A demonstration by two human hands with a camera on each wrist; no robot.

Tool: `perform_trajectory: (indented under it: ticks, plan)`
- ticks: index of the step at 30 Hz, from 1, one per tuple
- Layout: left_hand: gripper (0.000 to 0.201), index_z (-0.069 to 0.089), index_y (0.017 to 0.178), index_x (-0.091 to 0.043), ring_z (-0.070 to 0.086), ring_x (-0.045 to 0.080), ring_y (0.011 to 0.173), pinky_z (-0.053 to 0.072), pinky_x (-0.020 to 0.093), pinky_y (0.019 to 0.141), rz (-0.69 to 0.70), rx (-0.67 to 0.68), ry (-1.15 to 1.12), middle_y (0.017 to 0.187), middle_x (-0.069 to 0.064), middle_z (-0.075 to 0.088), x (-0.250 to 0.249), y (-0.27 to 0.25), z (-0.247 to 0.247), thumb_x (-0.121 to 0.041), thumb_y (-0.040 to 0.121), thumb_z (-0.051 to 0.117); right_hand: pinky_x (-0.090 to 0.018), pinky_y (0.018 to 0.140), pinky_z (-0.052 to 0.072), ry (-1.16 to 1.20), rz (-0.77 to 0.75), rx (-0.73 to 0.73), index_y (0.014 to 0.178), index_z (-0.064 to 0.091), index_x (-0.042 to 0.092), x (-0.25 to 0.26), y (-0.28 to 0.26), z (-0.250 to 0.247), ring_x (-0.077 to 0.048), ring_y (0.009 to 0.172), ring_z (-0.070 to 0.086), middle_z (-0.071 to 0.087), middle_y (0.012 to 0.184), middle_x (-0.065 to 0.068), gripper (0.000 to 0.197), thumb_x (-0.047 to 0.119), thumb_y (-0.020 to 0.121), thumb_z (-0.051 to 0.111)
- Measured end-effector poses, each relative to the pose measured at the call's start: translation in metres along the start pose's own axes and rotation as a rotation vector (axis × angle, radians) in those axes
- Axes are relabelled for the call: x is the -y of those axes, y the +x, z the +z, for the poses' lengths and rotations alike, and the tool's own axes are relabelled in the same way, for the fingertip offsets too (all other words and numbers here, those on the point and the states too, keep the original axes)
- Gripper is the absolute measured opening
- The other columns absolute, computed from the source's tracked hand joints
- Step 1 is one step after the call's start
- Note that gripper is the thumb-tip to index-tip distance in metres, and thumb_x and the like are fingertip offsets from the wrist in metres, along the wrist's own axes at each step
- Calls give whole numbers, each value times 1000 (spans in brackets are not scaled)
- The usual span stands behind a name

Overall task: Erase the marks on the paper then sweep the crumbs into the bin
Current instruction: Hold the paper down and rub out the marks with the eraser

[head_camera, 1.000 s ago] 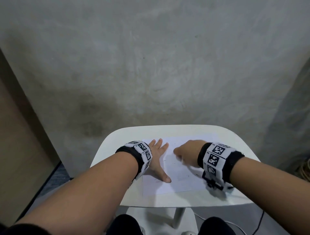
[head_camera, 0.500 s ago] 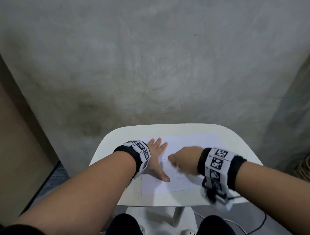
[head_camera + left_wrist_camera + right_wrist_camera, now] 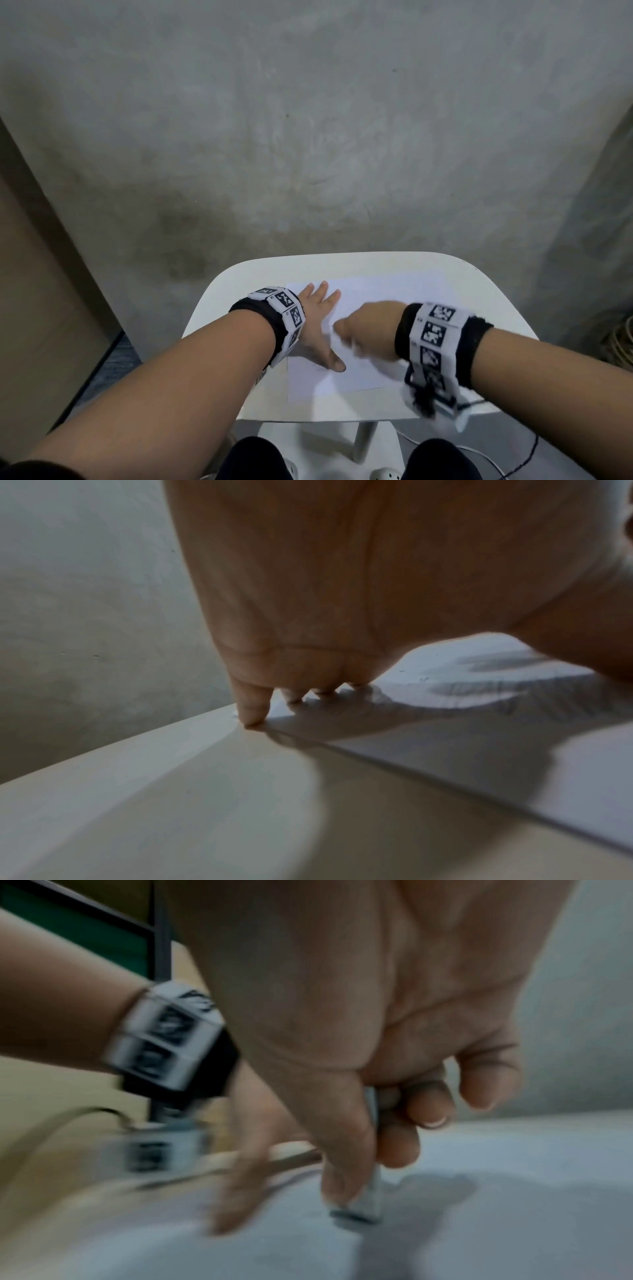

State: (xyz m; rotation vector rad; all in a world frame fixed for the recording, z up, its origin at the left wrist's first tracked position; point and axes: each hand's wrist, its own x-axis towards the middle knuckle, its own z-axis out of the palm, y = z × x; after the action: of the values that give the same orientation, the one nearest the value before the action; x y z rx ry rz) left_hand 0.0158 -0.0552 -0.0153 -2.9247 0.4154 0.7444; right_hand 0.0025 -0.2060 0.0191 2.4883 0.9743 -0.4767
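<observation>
A white sheet of paper (image 3: pixel 376 294) lies on the small white table (image 3: pixel 219 298). My left hand (image 3: pixel 318 325) lies flat on the paper's left part with straight, spread fingers, pressing it down; in the left wrist view its fingertips (image 3: pixel 253 712) touch the paper's edge (image 3: pixel 445 750). My right hand (image 3: pixel 366 329) is over the paper's middle and pinches a small grey-white eraser (image 3: pixel 366 1204) between thumb and fingers, its lower end on the paper (image 3: pixel 514 1204). That view is motion-blurred. No bin is in view.
A grey concrete wall stands right behind the table. A brown wooden panel (image 3: pixel 41 308) is at the left. A wicker basket (image 3: pixel 620 342) shows at the right edge. A cable (image 3: pixel 520 455) hangs below the table by my knees.
My right hand has slid leftward and toward me across the paper with the eraser, closer to the left hand's thumb. The left hand has stayed flat in place.
</observation>
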Motion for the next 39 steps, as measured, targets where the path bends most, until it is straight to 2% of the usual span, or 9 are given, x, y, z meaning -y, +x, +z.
perform_trajectory:
  ticks: [3, 7, 11, 16, 19, 25, 28, 33, 39]
  plan:
    - [134, -26, 151, -28, -22, 23, 149, 0, 53, 119, 2, 1, -17, 159, -1, -30, 1, -1, -1, -77, 68, 66, -34, 78, 51, -45, 113, -67, 100, 50, 23, -14, 0, -6, -23, 88, 61, 63, 94, 0, 13, 19, 90, 56]
    - [138, -27, 151, -27, -22, 24, 148, 0, 53, 119, -7, 9, 9, 159, -1, -31, -1, -1, -1, -74, 66, 71, -32, 77, 47, 6, -49, 24, 113, 53, 20, 9, -3, -4, -26, 98, 61, 65, 105, -2, 21, 19, 92, 53]
    - [133, -26, 151, -28, -22, 23, 149, 0, 54, 119, 2, 7, -14, 159, -2, -31, 0, -4, -3, -77, 68, 66, -34, 76, 50, -25, 142, -57, 94, 47, 24, -16, -4, -10, -24, 91, 62, 61, 91, 3, 12, 18, 88, 56]
    - [134, -26, 151, -26, -22, 23, 148, 1, 53, 119, -9, 13, 1, 159, -1, -31, -3, -5, -3, -74, 69, 69, -32, 73, 41, 127, 30, 57, 116, 54, 16, 4, -8, -7, -24, 89, 56, 64, 109, -7, 22, 20, 95, 50]
    - [132, -25, 152, -28, -22, 22, 149, 0, 54, 119, 1, 4, -24, 159, -2, -30, -1, -7, -3, -76, 69, 66, -33, 74, 47, 132, 215, -57, 98, 51, 20, -31, -2, -6, -23, 85, 58, 61, 92, 1, 9, 15, 90, 49]
    - [133, -26, 150, -32, -22, 20, 148, -1, 54, 119, 2, 1, -21, 159, -5, -30, 5, 1, 0, -82, 64, 63, -26, 65, 35, 739, 268, -311, 93, 55, 13, -54, -6, -18, -17, 75, 47, 52, 80, 2, 14, 18, 98, 43]
    - [134, -23, 151, -31, -23, 20, 148, -4, 53, 120, 11, -7, -2, 160, -2, -28, 9, 3, -1, -83, 62, 62, -21, 59, 35, 727, 276, -304, 90, 58, 15, -64, -13, -16, -16, 74, 48, 48, 70, 10, 14, 17, 96, 46]
    - [134, -20, 153, -29, -24, 19, 148, -7, 53, 119, 29, -2, 0, 160, -2, -28, 7, 5, -10, -82, 63, 65, -24, 68, 42, 679, 266, -250, 96, 67, 23, -62, -14, -6, -16, 85, 54, 58, 89, 7, 17, 13, 82, 65]
    - [133, -22, 151, -37, -23, 19, 148, -1, 56, 119, 84, 7, -38, 160, -7, -28, -9, 11, -14, -76, 64, 70, -32, 83, 45, 472, 179, -90, 114, 55, 15, -43, -6, -8, -24, 99, 58, 60, 109, -3, 26, 10, 90, 50]
